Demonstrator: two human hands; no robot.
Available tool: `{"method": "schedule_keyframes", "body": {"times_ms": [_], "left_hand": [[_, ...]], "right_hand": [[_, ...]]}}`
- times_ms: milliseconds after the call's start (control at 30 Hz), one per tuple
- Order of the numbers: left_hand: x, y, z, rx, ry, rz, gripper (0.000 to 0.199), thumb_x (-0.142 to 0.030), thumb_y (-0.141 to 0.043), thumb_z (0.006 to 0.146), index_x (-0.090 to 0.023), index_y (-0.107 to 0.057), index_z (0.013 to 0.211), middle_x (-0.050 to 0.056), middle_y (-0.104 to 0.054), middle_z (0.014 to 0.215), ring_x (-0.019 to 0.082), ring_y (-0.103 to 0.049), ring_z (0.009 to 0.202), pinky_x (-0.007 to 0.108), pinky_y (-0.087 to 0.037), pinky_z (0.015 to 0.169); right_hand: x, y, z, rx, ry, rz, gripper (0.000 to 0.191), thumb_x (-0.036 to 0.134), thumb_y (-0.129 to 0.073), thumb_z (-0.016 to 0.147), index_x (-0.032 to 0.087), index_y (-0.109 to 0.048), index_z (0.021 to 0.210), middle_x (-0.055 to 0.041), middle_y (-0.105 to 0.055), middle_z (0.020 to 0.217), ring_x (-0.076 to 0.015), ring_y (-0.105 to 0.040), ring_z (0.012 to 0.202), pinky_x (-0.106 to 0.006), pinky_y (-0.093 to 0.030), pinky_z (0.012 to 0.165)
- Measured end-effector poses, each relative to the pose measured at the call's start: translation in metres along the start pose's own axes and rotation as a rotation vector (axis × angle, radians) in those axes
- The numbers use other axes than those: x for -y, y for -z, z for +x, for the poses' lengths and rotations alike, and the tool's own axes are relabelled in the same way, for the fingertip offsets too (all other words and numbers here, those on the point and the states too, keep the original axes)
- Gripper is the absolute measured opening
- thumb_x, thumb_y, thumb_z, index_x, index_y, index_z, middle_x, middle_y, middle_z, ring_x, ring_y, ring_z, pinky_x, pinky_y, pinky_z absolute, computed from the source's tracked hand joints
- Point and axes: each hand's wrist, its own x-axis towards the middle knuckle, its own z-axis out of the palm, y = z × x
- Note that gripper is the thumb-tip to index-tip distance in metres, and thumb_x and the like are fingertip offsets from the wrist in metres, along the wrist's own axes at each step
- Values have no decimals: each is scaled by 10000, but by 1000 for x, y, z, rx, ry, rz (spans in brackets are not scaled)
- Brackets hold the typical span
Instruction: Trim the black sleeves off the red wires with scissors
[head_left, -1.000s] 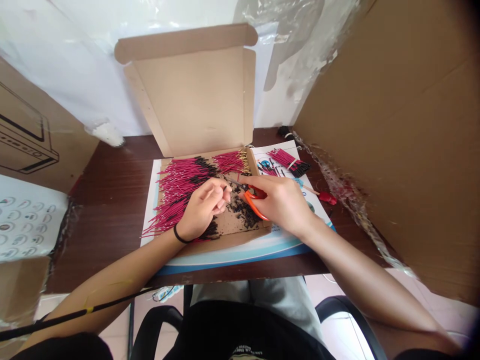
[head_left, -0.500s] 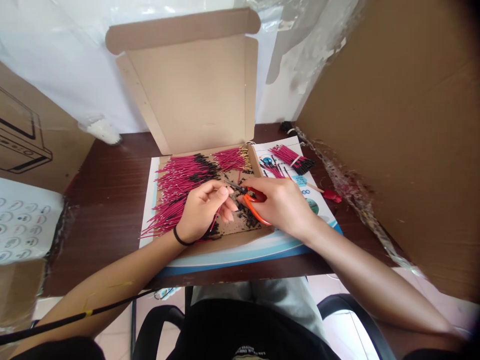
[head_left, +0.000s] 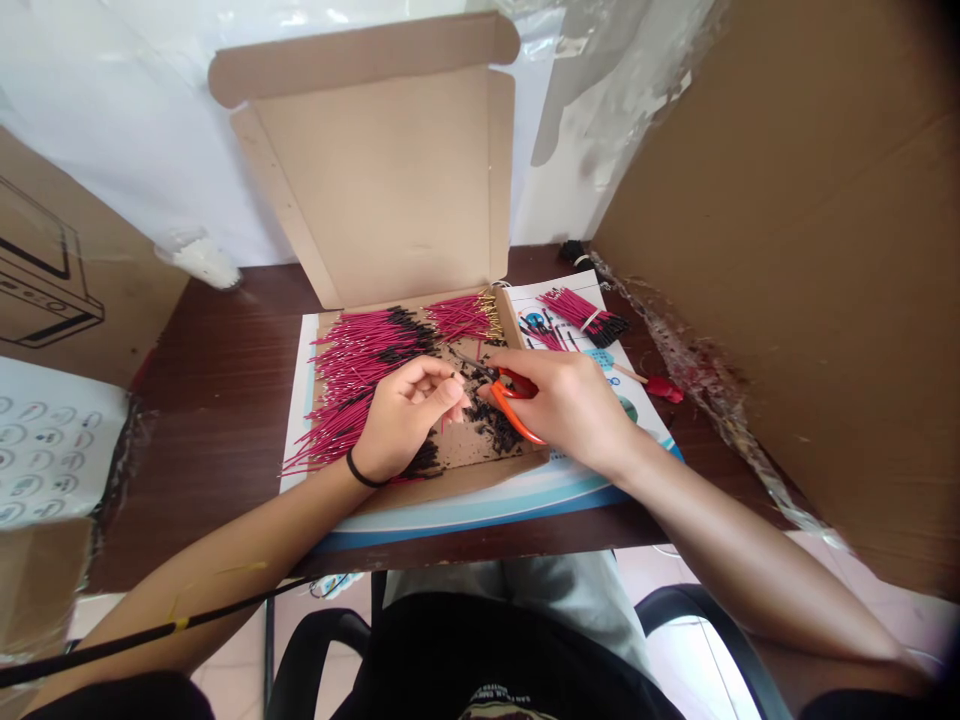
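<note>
My right hand [head_left: 574,405] is closed round the orange-handled scissors [head_left: 516,408], whose blades point left toward my other hand. Thumb and fingers of my left hand [head_left: 409,412] are pinched together; a tiny dark tip shows at the fingertips, but most of what they hold is hidden. Both hands are over an open cardboard box [head_left: 435,488]. On its left side lie many dark pink wires [head_left: 345,370] with black ends. A smaller pile of pink wires [head_left: 457,318] with gold-coloured tips is at the back. Black scraps [head_left: 499,432] are scattered between and below the hands.
The box lid [head_left: 390,190] stands upright behind. A banded wire bundle [head_left: 585,315] and a red-tipped stick [head_left: 664,388] lie at the right. Large cardboard [head_left: 787,250] rises on the right, another carton [head_left: 67,260] on the left. A white bottle [head_left: 206,262] lies at the back left.
The scissors and my right hand have shifted slightly, with the blades a little higher. The fingers of my left hand have curled in more, and the pink wire seen below them has changed position.
</note>
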Motion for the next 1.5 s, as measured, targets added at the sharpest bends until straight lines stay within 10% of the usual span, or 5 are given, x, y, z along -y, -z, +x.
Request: {"method": "schedule_keyframes", "body": {"times_ms": [1500], "left_hand": [[1,-1,0,-147,-126,256,240,-374,-796,668,-175,-671,712,18,-684,690,122,-611,622,242,-496,591]], "right_hand": [[-4,2,-3,97,129,-178,185,275,-528,891,212,-701,913,-13,-665,743,-134,-575,656,-262,-289,535]]}}
